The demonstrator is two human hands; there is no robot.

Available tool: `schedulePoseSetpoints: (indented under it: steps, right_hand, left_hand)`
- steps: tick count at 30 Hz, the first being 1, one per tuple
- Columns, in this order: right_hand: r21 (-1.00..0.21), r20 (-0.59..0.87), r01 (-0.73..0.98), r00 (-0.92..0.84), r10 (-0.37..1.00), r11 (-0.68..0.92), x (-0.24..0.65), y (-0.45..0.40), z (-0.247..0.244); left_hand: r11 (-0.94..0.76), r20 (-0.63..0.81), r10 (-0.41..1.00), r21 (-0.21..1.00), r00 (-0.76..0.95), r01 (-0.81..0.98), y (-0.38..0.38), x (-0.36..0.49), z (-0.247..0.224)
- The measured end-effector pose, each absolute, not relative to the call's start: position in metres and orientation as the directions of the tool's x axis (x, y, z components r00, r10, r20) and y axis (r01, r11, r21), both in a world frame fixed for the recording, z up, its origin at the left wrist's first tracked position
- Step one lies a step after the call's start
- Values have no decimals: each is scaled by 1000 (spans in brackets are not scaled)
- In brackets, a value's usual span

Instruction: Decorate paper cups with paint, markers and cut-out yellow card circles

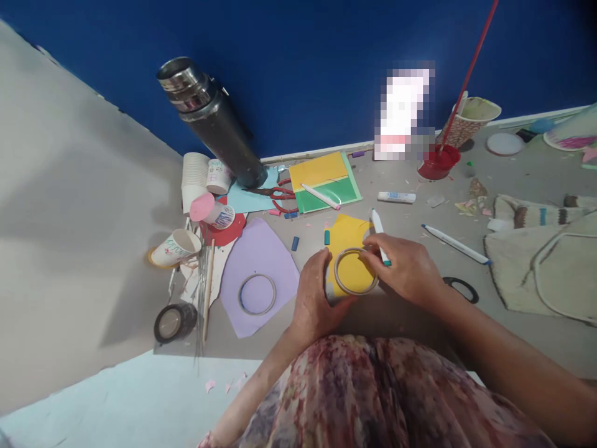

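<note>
On the table in front of me, a yellow sheet of paper (347, 230) has a grey ring (342, 289) lying flat on it. My left hand (314, 292) rests at the sheet's left edge, fingers stretched and thumb apart, near the ring's lower left side. My right hand (405, 264) is closed around a white marker (377, 221) with teal ends. Its fingertips reach the ring's upper right rim. A small teal cap (327, 238) lies at the sheet's upper left.
To the left, a second ring (257, 311) lies on purple paper (233, 267). A dark flask (224, 130), paper cups (194, 177), scissors (268, 193) and black tape (170, 323) stand or lie beyond. Rightward are a blue-tipped marker (457, 244), glue stick (396, 197) and cloth bag (517, 267).
</note>
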State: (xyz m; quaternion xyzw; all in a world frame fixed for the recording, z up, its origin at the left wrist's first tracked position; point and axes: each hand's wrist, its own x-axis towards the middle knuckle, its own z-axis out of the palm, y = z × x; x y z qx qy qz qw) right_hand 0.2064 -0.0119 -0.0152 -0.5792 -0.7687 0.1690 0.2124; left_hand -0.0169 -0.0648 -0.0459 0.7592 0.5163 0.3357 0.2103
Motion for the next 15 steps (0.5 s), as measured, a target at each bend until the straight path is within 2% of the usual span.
schedulePoseSetpoints:
  steps: [7,15]
  right_hand:
    - [-477,122,835,-246,962,274,196,-13,-21]
    - [-465,122,846,-229,966,260,194,-13,-23]
  left_hand:
    - [-350,255,936,650,241,674,-66,-19,-46]
    - [-371,288,928,642,237,671,-64,-17,-48]
